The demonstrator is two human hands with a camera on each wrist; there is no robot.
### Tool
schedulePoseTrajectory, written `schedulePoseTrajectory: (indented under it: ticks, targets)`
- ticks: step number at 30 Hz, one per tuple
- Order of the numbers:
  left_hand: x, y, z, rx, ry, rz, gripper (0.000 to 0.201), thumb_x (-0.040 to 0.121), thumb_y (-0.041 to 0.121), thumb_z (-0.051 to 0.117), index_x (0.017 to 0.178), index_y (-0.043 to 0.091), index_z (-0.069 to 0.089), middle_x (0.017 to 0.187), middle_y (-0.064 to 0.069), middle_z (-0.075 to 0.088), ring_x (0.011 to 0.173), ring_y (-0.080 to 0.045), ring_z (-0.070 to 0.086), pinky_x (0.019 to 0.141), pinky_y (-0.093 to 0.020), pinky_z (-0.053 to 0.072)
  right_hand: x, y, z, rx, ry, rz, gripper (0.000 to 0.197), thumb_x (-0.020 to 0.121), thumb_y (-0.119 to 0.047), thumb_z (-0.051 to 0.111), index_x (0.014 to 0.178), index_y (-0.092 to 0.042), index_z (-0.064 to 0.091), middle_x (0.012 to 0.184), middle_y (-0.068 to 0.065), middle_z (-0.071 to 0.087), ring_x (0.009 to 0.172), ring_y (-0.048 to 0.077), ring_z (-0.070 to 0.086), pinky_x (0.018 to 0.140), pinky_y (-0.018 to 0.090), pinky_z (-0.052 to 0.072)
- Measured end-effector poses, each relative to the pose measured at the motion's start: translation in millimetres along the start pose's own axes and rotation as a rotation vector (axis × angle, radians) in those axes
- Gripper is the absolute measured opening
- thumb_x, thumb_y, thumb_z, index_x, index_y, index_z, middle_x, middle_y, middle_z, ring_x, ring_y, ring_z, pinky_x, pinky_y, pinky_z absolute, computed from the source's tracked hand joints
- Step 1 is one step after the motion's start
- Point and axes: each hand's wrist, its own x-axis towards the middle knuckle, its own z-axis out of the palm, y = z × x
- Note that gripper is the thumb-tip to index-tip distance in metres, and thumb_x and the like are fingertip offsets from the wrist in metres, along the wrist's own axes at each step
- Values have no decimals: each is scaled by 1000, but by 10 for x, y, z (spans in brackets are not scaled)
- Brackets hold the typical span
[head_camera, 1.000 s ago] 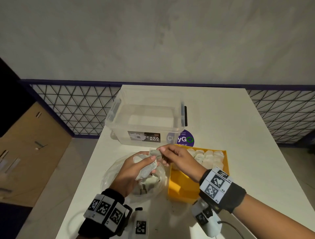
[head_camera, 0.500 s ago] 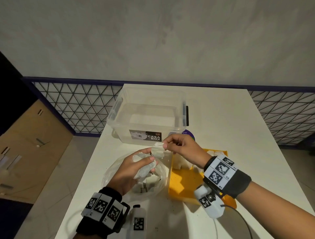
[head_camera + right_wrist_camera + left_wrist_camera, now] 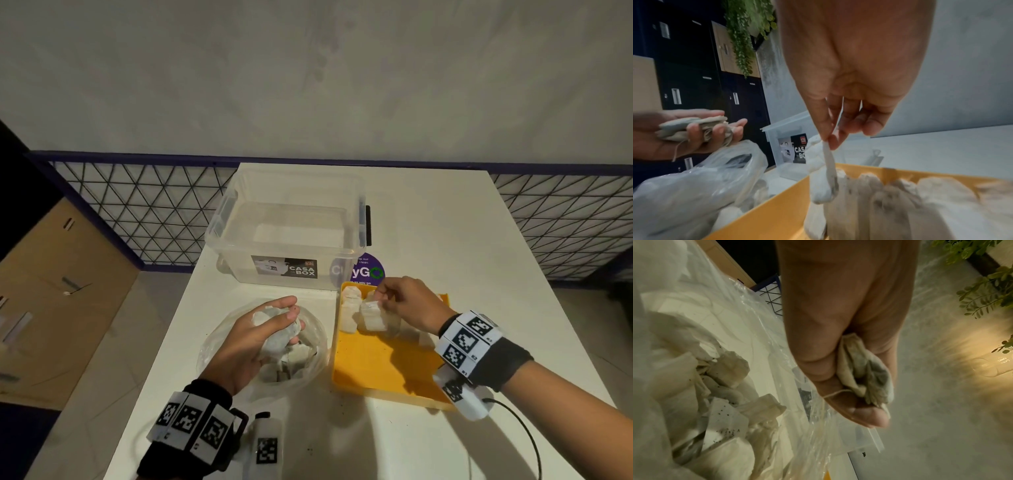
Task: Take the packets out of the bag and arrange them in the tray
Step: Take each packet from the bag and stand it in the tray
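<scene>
A clear plastic bag (image 3: 310,342) lies open on the white table with several white packets (image 3: 725,369) inside. My left hand (image 3: 274,325) hovers over the bag and grips a bunch of packets (image 3: 694,128). To the right sits a yellow tray (image 3: 383,373) with a row of upright packets (image 3: 349,311) along its far side. My right hand (image 3: 383,298) is over that row and pinches the top of one packet (image 3: 826,181), which hangs down among the others at the tray's far left.
A clear lidless storage box (image 3: 291,236) labelled CASA BOX stands behind the bag and tray, with a purple round sticker (image 3: 368,272) beside it. A wire mesh railing (image 3: 144,212) runs past the table's far end. A cable (image 3: 527,438) trails from my right wrist.
My right hand took one packet from the left hand's bunch and carried it right, over the tray's far row. The left hand stayed above the bag.
</scene>
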Motion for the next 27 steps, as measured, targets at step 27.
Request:
schedulePoseTrajectory:
  ticks: [27]
  targets:
    - [8,-37,-31,-208,-9,-41,36,91,-5,47,124,8,55,122,-16,65,106,-30,66,84,-32,57,279,-48,521,-363,156,-80,18,93,-23,48,107,-12,52,105,8,60,97,22,53,76,25,41]
